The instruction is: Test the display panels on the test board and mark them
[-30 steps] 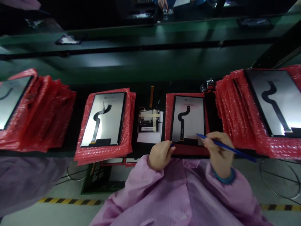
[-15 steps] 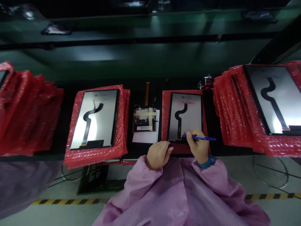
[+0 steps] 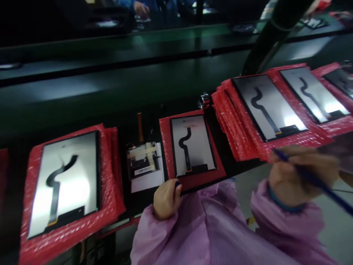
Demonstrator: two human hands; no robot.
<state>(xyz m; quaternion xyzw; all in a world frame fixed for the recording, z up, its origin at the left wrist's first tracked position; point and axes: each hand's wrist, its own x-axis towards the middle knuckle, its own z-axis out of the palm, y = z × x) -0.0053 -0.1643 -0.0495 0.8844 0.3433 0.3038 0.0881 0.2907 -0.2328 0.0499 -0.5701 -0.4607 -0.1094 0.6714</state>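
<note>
My right hand is raised off to the right, closed around a blue pen; motion smears both. The pen's tip end points toward the upper left. My left hand is closed at the near edge of the bench, with a small blue pen cap showing between thumb and finger. Just beyond it lies an LCD panel with a curved black ribbon cable, resting on red bubble wrap. Faint reddish marks are on the panel near the cable's upper end.
Left of my left hand, a small circuit assembly lies on white paper. Another panel rests on stacked red bubble wrap at left. More wrapped panels line the right. A person's hand shows across the bench.
My right hand has moved away from the middle panel, up and to the right, carrying the pen. The view has swung right. My left hand still stays by the panel's near corner.
</note>
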